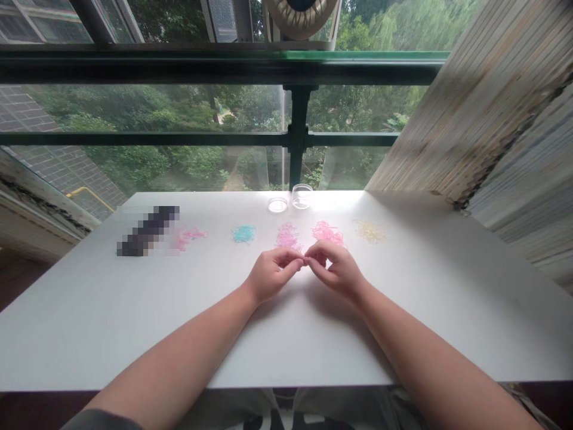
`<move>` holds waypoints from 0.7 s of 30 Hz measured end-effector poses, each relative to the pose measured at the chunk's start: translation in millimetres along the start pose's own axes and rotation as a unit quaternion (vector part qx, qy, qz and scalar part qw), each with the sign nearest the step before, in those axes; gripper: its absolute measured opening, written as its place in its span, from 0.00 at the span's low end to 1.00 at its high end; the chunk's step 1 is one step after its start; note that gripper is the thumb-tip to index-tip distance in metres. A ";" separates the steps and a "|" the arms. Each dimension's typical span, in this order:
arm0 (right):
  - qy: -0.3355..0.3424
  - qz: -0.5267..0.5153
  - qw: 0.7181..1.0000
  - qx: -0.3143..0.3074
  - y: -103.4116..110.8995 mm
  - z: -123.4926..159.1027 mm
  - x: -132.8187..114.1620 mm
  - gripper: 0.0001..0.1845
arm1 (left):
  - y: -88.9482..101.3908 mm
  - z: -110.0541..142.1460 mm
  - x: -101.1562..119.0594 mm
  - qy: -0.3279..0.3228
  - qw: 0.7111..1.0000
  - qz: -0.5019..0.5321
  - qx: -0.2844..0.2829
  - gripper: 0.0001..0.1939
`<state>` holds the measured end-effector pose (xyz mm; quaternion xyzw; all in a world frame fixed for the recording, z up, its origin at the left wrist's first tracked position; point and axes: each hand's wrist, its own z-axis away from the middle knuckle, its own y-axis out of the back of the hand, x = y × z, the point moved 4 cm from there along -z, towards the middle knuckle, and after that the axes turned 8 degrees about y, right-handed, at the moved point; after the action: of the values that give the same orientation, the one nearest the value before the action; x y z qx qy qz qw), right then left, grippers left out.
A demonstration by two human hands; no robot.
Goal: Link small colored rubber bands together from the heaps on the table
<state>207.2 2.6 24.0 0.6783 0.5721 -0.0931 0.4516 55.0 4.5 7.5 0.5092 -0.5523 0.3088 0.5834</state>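
My left hand [274, 275] and my right hand [339, 272] meet fingertip to fingertip above the middle of the white table [147, 334]. Both are closed in a pinch, thumb against fingers. Whatever lies between the fingertips is too small to make out. Just beyond the hands lie a lilac pile of thin rubber bands [287, 234] and a pink pile of rubber bands [326, 230], the latter partly covered by my right hand. Farther left is a turquoise pile of rubber bands [244, 233], and to the right a pale yellow pile of rubber bands [370, 231].
A clear round container [302, 196] and a clear lid [277, 205] stand near the table's far edge. At the left, a mixed pink pile [192, 237] lies beside a pixelated dark object [150, 231]. A window with green bars [179, 138] and a curtain [430, 101] border the table.
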 end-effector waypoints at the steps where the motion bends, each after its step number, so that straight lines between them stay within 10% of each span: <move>1: -0.001 0.001 1.000 -0.001 0.0 0.0 -0.1 0.03 | 0.0 -0.1 0.2 0.000 1.000 -0.003 0.002 0.09; 21: 0.045 -0.011 0.999 -0.005 0.7 -1.4 -4.3 0.07 | 2.9 -1.4 -1.0 0.016 0.999 -0.023 0.018 0.11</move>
<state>205.8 0.6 27.9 0.6733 0.5998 -0.0645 0.4275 52.5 6.9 7.5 0.5276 -0.5254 0.3131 0.5895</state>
